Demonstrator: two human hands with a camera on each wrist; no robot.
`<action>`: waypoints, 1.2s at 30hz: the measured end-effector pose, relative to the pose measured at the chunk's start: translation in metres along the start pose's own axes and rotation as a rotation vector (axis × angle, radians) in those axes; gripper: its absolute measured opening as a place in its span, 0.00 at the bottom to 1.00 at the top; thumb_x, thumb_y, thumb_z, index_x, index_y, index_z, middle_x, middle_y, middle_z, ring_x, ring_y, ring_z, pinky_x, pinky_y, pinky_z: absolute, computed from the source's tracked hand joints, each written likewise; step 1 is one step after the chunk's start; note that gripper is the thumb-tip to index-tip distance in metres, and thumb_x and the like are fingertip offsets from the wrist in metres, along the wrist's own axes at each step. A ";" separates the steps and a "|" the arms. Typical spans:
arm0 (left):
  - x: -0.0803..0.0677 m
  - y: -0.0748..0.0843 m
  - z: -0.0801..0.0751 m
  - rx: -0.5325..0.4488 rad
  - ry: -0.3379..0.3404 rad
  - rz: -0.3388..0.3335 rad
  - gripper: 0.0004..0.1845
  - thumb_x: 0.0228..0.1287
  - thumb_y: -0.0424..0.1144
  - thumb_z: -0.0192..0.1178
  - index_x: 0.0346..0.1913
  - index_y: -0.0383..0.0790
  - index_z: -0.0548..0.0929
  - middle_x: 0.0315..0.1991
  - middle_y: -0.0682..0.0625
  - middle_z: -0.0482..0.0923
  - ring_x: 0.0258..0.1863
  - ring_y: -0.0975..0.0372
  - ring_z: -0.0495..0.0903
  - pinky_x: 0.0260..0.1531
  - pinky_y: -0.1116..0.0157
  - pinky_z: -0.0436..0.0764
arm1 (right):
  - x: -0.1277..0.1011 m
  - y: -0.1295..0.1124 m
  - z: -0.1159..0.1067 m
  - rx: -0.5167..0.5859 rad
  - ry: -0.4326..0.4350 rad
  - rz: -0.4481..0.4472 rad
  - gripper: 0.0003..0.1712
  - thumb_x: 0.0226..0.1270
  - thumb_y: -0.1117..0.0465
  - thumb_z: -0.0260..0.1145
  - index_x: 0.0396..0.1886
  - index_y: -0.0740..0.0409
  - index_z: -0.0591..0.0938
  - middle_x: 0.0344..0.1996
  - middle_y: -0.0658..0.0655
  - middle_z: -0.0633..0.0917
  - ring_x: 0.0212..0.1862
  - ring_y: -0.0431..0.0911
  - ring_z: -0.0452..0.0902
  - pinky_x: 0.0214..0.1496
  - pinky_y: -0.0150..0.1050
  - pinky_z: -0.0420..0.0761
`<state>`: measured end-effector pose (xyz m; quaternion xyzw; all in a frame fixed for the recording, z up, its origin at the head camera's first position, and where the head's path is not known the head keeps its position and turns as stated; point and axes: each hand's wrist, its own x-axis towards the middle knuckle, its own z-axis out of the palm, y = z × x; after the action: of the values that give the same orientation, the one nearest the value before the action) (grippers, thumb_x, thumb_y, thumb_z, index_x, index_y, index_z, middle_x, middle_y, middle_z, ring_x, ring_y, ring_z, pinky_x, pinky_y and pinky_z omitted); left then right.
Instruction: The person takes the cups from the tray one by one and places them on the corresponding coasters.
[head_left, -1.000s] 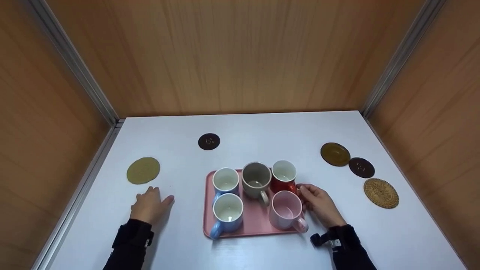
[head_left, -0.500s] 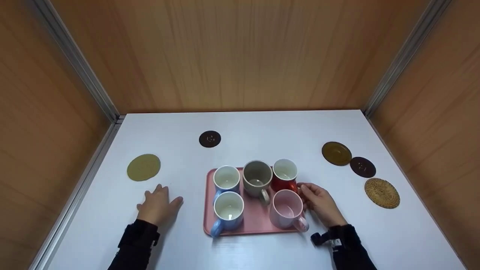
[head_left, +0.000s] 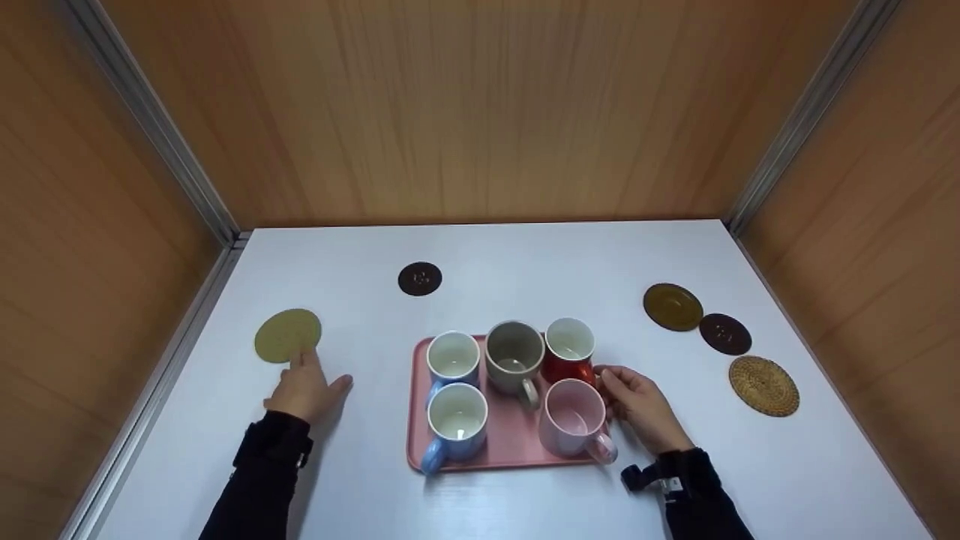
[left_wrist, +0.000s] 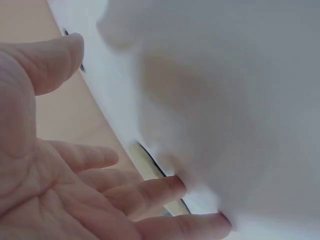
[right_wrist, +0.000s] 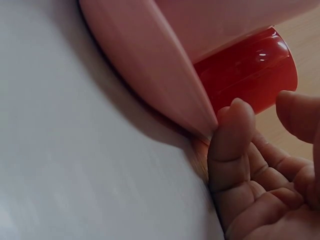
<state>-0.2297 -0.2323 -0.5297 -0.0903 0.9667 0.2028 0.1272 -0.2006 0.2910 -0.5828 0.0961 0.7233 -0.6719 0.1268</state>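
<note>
A pink tray (head_left: 510, 441) on the white table carries several mugs: a white-and-blue one (head_left: 452, 356), a blue one (head_left: 456, 417), a grey one (head_left: 514, 352), a red one (head_left: 568, 345) and a pink one (head_left: 574, 417). My right hand (head_left: 634, 399) grips the tray's right rim (right_wrist: 165, 75) beside the red mug (right_wrist: 250, 70); the thumb (right_wrist: 227, 140) presses the edge and the fingers curl over it. My left hand (head_left: 304, 386) lies flat with straight fingers (left_wrist: 150, 192). Its fingertips touch the near edge of an olive round coaster (head_left: 287, 334).
A dark brown coaster (head_left: 420, 278) lies behind the tray. At the right are an olive-brown coaster (head_left: 673, 307), a dark one (head_left: 724, 334) and a woven one (head_left: 763, 385). Wooden walls close in the table on the left, back and right.
My left hand has slid forward and left until its fingertips reach the olive coaster. The right hand, the tray and the mugs have stayed put.
</note>
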 end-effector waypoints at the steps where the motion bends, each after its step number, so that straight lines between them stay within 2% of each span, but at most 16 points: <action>1: 0.003 -0.002 -0.003 0.002 -0.005 -0.008 0.53 0.78 0.55 0.59 0.82 0.19 0.45 0.82 0.20 0.41 0.76 0.22 0.56 0.65 0.18 0.62 | 0.000 0.000 0.001 0.003 0.000 0.001 0.28 0.81 0.43 0.64 0.69 0.57 0.80 0.45 0.53 0.87 0.43 0.46 0.80 0.43 0.33 0.83; 8: 0.018 -0.014 -0.012 0.059 -0.034 -0.003 0.52 0.78 0.55 0.57 0.79 0.13 0.46 0.81 0.16 0.40 0.77 0.21 0.52 0.68 0.23 0.65 | 0.000 0.003 0.005 0.015 -0.012 0.004 0.27 0.82 0.45 0.64 0.66 0.59 0.81 0.43 0.53 0.86 0.40 0.45 0.79 0.41 0.32 0.82; 12: 0.019 -0.016 -0.012 0.114 -0.041 -0.017 0.52 0.79 0.58 0.55 0.79 0.13 0.50 0.81 0.17 0.41 0.76 0.21 0.56 0.61 0.22 0.72 | -0.001 0.004 0.005 -0.006 -0.027 -0.014 0.28 0.82 0.45 0.64 0.69 0.60 0.79 0.42 0.52 0.86 0.40 0.44 0.79 0.41 0.32 0.82; 15: 0.017 -0.014 -0.012 0.134 -0.027 -0.023 0.50 0.79 0.58 0.56 0.78 0.15 0.54 0.81 0.18 0.44 0.71 0.22 0.67 0.54 0.25 0.78 | 0.000 0.003 0.004 -0.012 -0.027 -0.025 0.28 0.82 0.45 0.63 0.69 0.60 0.79 0.42 0.52 0.86 0.40 0.44 0.79 0.40 0.32 0.83; 19: 0.012 -0.007 -0.011 0.159 0.019 0.021 0.48 0.78 0.58 0.59 0.77 0.15 0.60 0.78 0.18 0.55 0.64 0.25 0.76 0.53 0.29 0.82 | 0.000 0.002 0.002 -0.004 -0.004 -0.019 0.27 0.82 0.45 0.63 0.67 0.59 0.81 0.43 0.53 0.86 0.41 0.45 0.79 0.40 0.32 0.83; 22: 0.010 -0.002 -0.008 0.183 0.060 0.074 0.47 0.76 0.57 0.61 0.74 0.14 0.64 0.75 0.18 0.62 0.67 0.24 0.72 0.61 0.28 0.76 | 0.000 0.002 0.002 0.005 0.007 -0.009 0.26 0.82 0.45 0.64 0.67 0.59 0.81 0.45 0.54 0.86 0.42 0.46 0.79 0.41 0.32 0.83; 26: 0.008 0.005 -0.003 0.206 0.114 0.125 0.45 0.73 0.57 0.64 0.69 0.14 0.70 0.67 0.18 0.73 0.65 0.24 0.73 0.64 0.26 0.71 | -0.001 0.002 0.001 0.008 0.006 -0.001 0.27 0.82 0.44 0.64 0.67 0.59 0.81 0.46 0.54 0.86 0.43 0.47 0.79 0.43 0.33 0.83; 30: 0.008 0.012 0.003 0.193 0.141 0.176 0.41 0.71 0.56 0.67 0.62 0.15 0.77 0.54 0.20 0.83 0.52 0.30 0.83 0.56 0.34 0.81 | -0.002 0.002 0.001 -0.003 0.007 0.008 0.28 0.82 0.44 0.63 0.68 0.58 0.81 0.46 0.54 0.86 0.44 0.47 0.79 0.44 0.33 0.84; 33: 0.009 0.021 0.009 0.162 0.143 0.219 0.38 0.68 0.55 0.70 0.58 0.18 0.80 0.45 0.25 0.86 0.40 0.39 0.86 0.47 0.40 0.85 | -0.002 0.000 0.000 -0.012 0.009 0.006 0.28 0.82 0.43 0.63 0.68 0.57 0.81 0.45 0.54 0.86 0.43 0.47 0.79 0.43 0.33 0.83; 36: 0.010 0.033 0.017 0.144 0.139 0.246 0.38 0.67 0.56 0.72 0.61 0.22 0.80 0.44 0.29 0.87 0.38 0.44 0.85 0.49 0.41 0.86 | -0.001 -0.002 0.000 -0.022 0.010 0.003 0.28 0.81 0.42 0.64 0.68 0.57 0.81 0.44 0.54 0.86 0.42 0.47 0.79 0.42 0.33 0.83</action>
<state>-0.2428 -0.1969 -0.5350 0.0242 0.9890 0.1402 0.0403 -0.1999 0.2906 -0.5807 0.0990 0.7313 -0.6631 0.1252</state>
